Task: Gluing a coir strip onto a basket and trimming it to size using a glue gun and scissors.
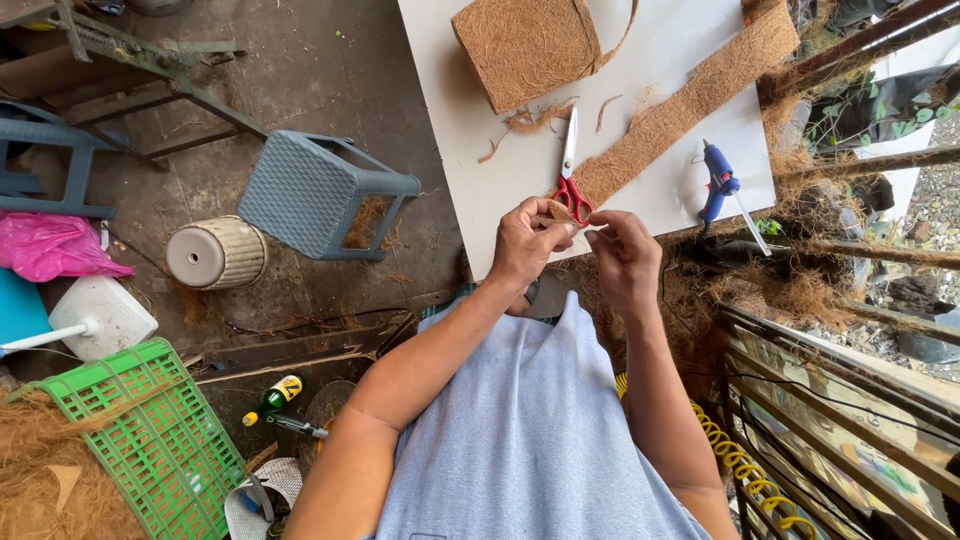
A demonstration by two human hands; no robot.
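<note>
Both hands meet at the near edge of the white rectangular tabletop (470,180), close to the person's chest, where fine finger work is easiest to see and steady. The left hand (528,240) is curled, its fingertips pinching the small end of a brown coconut-fibre piece (560,212) just below the scissors' handles; the right hand (622,250) is likewise curled, thumb and forefinger drawn together toward the same spot, though whether it grips the fibre or only a thin strand is too small to tell. The long brown coconut-fibre strip (690,105) lies diagonally across the board, its lower end running down to the hands, so the length stays flat and supported while only the end is handled. The red-handled steel scissors (570,170) rest on the board just beside that strip, handles toward the person, within easy reach of either hand. A blue hot-glue gun (720,185) stands to the right of the strip, its nozzle kept off the fibre. At the far edge sits a brown coconut-fibre pot-shaped liner (525,45), apart from the working end, with loose fibre scraps between it and the scissors. On the floor to the left stand a grey plastic stool (310,190), an overturned cream ribbed pot (215,255) and a green plastic crate (150,440).
</note>
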